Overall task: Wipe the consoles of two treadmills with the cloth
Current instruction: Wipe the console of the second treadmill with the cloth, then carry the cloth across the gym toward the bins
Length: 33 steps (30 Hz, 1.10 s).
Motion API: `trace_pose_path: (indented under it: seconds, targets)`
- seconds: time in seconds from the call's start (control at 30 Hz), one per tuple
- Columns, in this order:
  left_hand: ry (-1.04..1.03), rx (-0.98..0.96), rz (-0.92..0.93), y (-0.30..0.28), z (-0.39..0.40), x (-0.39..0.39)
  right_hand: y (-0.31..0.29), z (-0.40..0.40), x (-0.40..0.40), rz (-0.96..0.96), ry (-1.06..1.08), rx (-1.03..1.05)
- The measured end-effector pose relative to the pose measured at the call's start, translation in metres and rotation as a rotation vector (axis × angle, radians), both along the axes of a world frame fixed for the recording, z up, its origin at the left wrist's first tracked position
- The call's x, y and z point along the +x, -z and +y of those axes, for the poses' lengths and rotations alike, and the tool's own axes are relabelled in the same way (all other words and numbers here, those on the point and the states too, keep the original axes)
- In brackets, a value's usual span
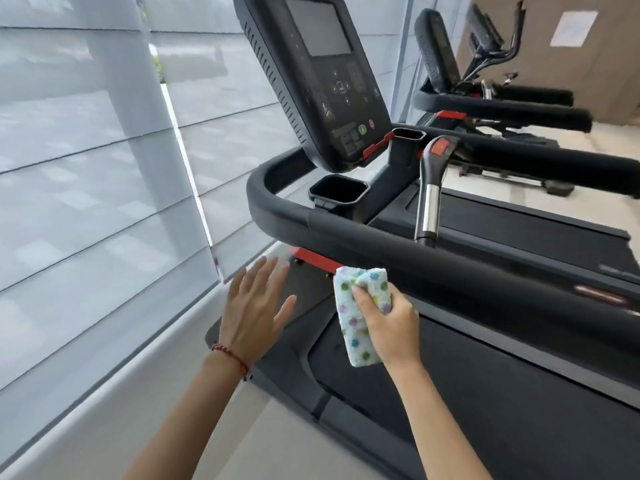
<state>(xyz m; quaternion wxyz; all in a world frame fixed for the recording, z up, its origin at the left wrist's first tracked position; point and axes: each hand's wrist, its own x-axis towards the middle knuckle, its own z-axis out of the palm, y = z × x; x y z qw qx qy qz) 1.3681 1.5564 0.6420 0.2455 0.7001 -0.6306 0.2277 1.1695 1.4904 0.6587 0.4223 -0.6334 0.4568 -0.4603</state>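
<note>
No brand or wording on the near console (325, 77) could be read; its keys were small blurred icons, with a green button (362, 129) and a red one (371, 124) low on its face under a dark screen (318, 29). The console stood tilted, its long axis running up and down, its face turned toward the person. Below the console sat a cup holder (337, 190), and below that the padded rail (381, 240) curved round. The right hand (388, 327) pinched the folded cloth (356, 313), thumb across its front, fingers curled behind. The cloth, white with coloured dots, was held well below the console, just under the rail, its long axis near upright and its top edge close to the rail. The left hand (254, 306) hung below the console too, left of the cloth, fingers spread and holding nothing. Right of the console stood a second console (434, 50), seen edge-on, any markings on it unreadable.
</note>
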Motion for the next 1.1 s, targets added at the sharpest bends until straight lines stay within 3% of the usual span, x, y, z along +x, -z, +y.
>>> trace_pose_path:
  seconds: [0.63, 1.1]
  targets:
    - [0.472, 0.333, 0.056, 0.096, 0.017, -0.301, 0.11, 0.107, -0.308, 0.005, 0.573, 0.324]
    - [1.07, 0.552, -0.138, 0.133, -0.019, -0.469, 0.152, 0.199, -0.423, -0.083, 1.207, 0.528]
